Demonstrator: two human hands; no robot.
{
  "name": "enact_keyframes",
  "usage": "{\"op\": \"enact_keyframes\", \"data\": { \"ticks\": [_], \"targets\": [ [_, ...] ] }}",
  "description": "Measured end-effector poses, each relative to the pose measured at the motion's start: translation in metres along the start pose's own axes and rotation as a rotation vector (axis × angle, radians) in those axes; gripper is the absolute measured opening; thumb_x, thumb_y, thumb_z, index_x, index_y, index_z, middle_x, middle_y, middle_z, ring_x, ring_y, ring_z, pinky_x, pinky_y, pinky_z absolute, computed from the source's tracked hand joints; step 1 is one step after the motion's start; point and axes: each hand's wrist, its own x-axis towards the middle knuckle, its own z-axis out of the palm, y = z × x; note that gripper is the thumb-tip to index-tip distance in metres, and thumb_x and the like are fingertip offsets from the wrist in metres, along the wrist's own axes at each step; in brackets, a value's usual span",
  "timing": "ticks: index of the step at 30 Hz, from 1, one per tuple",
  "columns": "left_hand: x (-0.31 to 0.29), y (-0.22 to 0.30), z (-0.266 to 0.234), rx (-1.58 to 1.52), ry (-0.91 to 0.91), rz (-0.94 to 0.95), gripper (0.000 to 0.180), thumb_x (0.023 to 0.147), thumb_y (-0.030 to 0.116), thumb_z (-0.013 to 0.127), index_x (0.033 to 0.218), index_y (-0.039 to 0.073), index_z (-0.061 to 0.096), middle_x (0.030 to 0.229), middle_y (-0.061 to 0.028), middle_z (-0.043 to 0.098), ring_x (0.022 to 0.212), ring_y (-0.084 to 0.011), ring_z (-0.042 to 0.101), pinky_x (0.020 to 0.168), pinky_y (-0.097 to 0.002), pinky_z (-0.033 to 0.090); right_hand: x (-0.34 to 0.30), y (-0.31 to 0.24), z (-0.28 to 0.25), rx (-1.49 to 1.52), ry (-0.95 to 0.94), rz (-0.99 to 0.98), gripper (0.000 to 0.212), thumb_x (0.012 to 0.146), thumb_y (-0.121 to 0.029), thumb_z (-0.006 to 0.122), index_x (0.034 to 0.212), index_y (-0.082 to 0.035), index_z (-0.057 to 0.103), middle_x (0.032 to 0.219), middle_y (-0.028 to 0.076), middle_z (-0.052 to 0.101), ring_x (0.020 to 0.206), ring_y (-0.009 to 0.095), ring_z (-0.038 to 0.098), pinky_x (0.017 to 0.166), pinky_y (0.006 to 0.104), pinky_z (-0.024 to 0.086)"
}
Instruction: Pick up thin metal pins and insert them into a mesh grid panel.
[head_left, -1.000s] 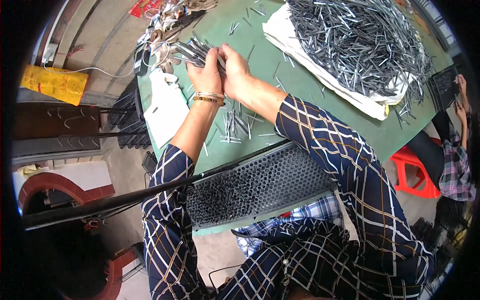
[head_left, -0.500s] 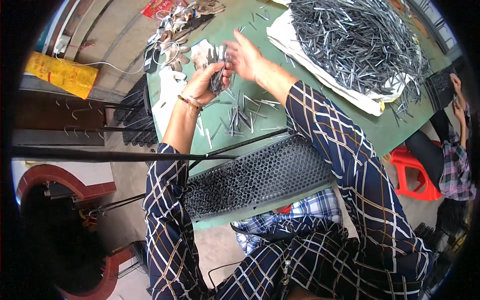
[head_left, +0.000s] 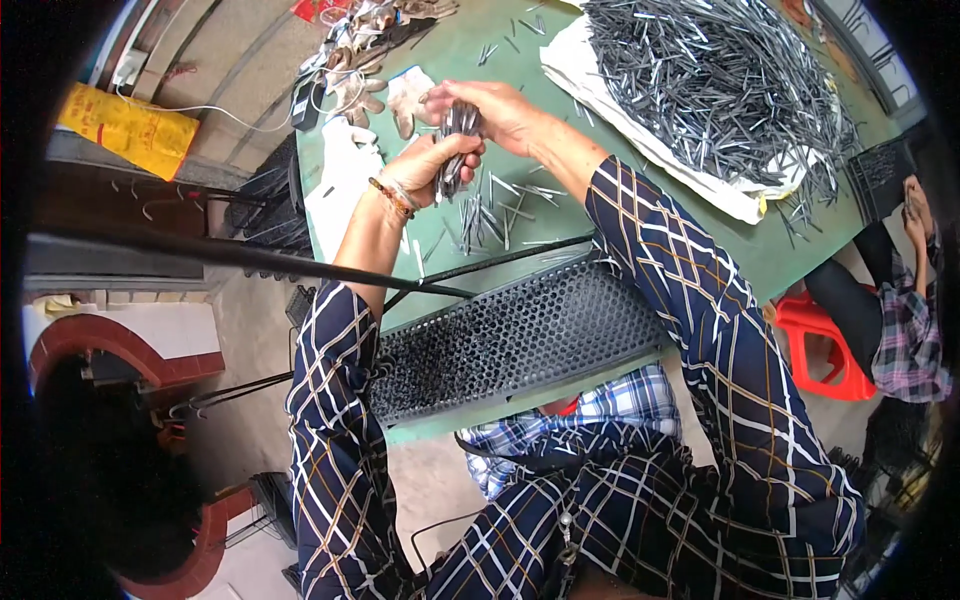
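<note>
My left hand [head_left: 436,164] is closed around a bundle of thin dark metal strips [head_left: 460,121], held roughly upright above the green table. Against the upper end of that bundle lies my right hand [head_left: 500,114], its fingers stretched out and a little blurred. Loose strips [head_left: 483,222] are scattered on the table just below my hands. Nearer to me, a black tray [head_left: 540,325] full of round holes slants across the table's front edge. Its left part looks darker and more filled than its right.
A large heap of strips [head_left: 700,95] rests on a white sack [head_left: 570,62] at the far right. Work gloves [head_left: 408,95] lie beyond my left hand. A dark bar [head_left: 250,264] crosses at left. Another person's hands [head_left: 915,212] and a red stool [head_left: 822,345] are at right.
My right hand has come down and left onto the top of the bundle, where it was apart beside it. My left hand has shifted slightly right, and the strips look more closely gathered.
</note>
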Motion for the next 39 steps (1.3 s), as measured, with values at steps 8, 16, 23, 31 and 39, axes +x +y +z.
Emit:
{"op": "enact_keyframes", "data": {
  "ticks": [8, 16, 23, 31, 39],
  "targets": [
    [-0.082, 0.022, -0.092, -0.083, 0.175, 0.32, 0.018, 0.083, 0.013, 0.062, 0.093, -0.001, 0.058, 0.075, -0.0044, 0.057, 0.064, -0.0121, 0.055, 0.059, -0.0229, 0.046, -0.06, -0.031, 0.01, -0.156, 0.157, -0.122, 0.034, 0.089, -0.026, 0.058, 0.109, 0.001, 0.059, 0.095, 0.008, 0.064, 0.076, 0.013, 0.059, 0.071, 0.0247, 0.046],
    [-0.249, -0.039, -0.023, -0.223, 0.35, 0.58, 0.03, 0.088, 0.012, 0.056, 0.113, -0.002, 0.048, 0.093, -0.0044, 0.054, 0.073, -0.0057, 0.05, 0.058, -0.0172, 0.043, -0.215, -0.026, 0.039, -0.418, 0.21, -0.114, 0.031, 0.092, -0.02, 0.051, 0.11, 0.005, 0.058, 0.093, 0.006, 0.062, 0.068, 0.01, 0.051, 0.067, 0.0231, 0.043],
    [-0.28, -0.189, 0.092, -0.457, 0.426, 0.367, 0.041, 0.082, 0.013, 0.063, 0.117, -0.002, 0.047, 0.089, -0.0038, 0.055, 0.067, -0.0068, 0.05, 0.053, -0.0203, 0.044, -0.303, 0.036, -0.026, -1.095, 0.609, -0.461, 0.023, 0.09, -0.013, 0.056, 0.103, 0.005, 0.064, 0.097, 0.008, 0.065, 0.086, 0.011, 0.059, 0.078, 0.0231, 0.046],
    [-0.246, -0.265, 0.118, -0.708, 0.217, 0.23, 0.035, 0.083, 0.01, 0.064, 0.114, 0.0, 0.05, 0.086, -0.005, 0.06, 0.068, -0.0096, 0.055, 0.056, -0.0222, 0.046, -0.333, 0.066, -0.097, -0.918, 0.879, -0.107, 0.046, 0.093, -0.027, 0.053, 0.125, 0.006, 0.049, 0.123, 0.013, 0.054, 0.111, 0.017, 0.05, 0.096, 0.0264, 0.036],
    [-0.227, -0.301, 0.121, -0.774, 0.229, 0.186, 0.028, 0.083, 0.009, 0.064, 0.108, 0.001, 0.053, 0.086, -0.0074, 0.062, 0.071, -0.0112, 0.059, 0.058, -0.0246, 0.05, -0.318, 0.104, -0.122, -0.883, 0.847, -0.15, 0.048, 0.089, -0.022, 0.059, 0.125, 0.007, 0.047, 0.116, 0.016, 0.058, 0.106, 0.019, 0.054, 0.092, 0.0285, 0.04]
  ]
}}
